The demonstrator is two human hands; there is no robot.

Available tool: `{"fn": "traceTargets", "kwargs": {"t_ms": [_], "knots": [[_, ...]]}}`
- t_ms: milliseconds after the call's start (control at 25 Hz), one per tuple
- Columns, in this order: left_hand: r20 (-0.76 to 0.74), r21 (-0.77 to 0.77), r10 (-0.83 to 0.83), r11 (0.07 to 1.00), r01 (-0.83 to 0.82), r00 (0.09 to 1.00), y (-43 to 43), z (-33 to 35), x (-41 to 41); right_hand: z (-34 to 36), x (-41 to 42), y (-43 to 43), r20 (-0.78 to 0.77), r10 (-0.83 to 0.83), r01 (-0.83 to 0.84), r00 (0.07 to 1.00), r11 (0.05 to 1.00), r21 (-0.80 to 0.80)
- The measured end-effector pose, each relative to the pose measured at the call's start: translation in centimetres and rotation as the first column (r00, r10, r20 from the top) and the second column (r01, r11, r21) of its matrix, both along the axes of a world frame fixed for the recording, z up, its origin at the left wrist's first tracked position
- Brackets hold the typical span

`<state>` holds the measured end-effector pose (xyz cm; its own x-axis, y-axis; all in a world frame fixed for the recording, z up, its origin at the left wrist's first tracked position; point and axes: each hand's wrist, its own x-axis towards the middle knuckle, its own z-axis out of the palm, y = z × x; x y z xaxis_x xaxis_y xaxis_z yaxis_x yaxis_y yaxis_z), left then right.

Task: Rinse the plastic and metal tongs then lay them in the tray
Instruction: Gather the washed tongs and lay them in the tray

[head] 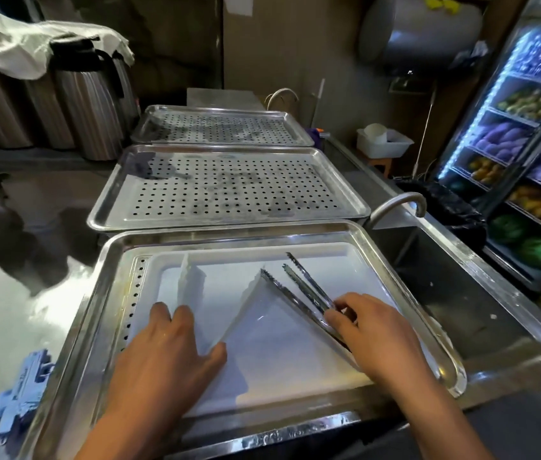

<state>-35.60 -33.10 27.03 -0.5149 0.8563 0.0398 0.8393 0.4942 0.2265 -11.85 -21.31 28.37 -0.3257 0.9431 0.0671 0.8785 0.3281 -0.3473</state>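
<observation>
Inside the tray [103, 293], left hand [169, 356] flat, fingers spread, right hand [372, 336] pinching metal tongs [299, 290] (2 pairs).

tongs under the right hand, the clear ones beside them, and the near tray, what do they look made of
Metal tongs: polished steel by the look, mirror-bright with serrated tips. Clear tongs: probably transparent plastic, since the white liner shows through. Near tray: shiny stainless steel, judging by its reflective rolled rim. The liner looks like matte white plastic, though that is uncertain.

Metal tongs [299, 290] in nearest tray [96, 303] (sink [461, 293] right of it)
</observation>
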Motion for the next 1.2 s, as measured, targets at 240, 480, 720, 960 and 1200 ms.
{"fn": "traceTargets", "kwargs": {"t_ms": [240, 480, 720, 960, 1200], "knots": [[-0.06, 0.022, 0.046, 0.999, -0.045, 0.997, -0.8, 0.2, 0.8, 0.0, 0.8, 1.5, -0.039, -0.058, 0.059, 0.998, 0.998, 0.035], [-0.047, 0.044, 0.077, 0.996, -0.075, 0.996, -0.6, 0.4, 1.6, 0.4, 1.5, 1.6, -0.096, 0.109, -0.085, 0.989, 0.971, 0.223], [-0.003, 0.034, 0.088, 0.996, -0.088, 0.996, -0.6, 0.3, 1.4, 0.4, 0.6, 1.5, -0.01, 0.164, -0.161, 0.986, 0.979, 0.123], [-0.119, -0.044, 0.099, 0.994, -0.104, 0.988, -0.7, 0.3, 1.2, 0.6, 0.7, 1.1, 0.046, 0.227, -0.227, 0.973, 0.974, -0.007], [-0.086, 0.098, -0.046, 0.994, 0.055, 0.995, -0.9, 0.5, 1.1, 2.5, 0.9, -0.3, -0.285, 0.028, 0.016, 0.958, 0.988, 0.152]]}}
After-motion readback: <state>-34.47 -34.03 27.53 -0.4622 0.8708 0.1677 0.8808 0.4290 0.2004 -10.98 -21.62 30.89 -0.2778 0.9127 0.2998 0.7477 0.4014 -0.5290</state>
